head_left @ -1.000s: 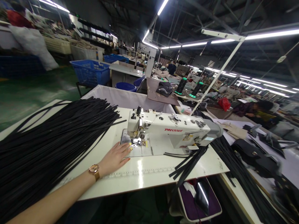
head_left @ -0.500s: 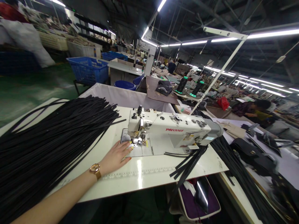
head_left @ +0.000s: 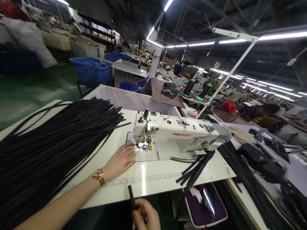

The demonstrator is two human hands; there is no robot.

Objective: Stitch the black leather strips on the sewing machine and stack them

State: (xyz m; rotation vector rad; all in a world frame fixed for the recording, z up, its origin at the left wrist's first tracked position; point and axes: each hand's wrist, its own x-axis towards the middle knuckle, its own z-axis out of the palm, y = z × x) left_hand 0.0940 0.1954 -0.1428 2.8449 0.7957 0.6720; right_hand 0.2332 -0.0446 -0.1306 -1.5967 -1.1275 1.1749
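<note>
My left hand [head_left: 122,161] lies flat on the sewing table [head_left: 115,193], fingers stretched out, their tips beside the presser foot of the white sewing machine [head_left: 177,135]. Whether anything thin is under those fingertips I cannot tell. At the table's front edge, my right hand [head_left: 145,214] pinches a black strap [head_left: 130,195], whose end points up over the tabletop. A large heap of black straps [head_left: 52,143] covers the left side of the table. More black strips [head_left: 195,169] hang over the front edge beneath the machine's motor end.
A measuring scale [head_left: 153,176] runs along the tabletop's front. Below the edge sits an open purple-lined container [head_left: 194,207] with a dark glossy object. Thread cones [head_left: 189,88] stand behind the machine. A blue basket [head_left: 92,72] is farther back. Another person [head_left: 261,111] sits at right.
My right hand has come into view from below, holding a black strap. The left hand stays by the presser foot; the view has shifted slightly.
</note>
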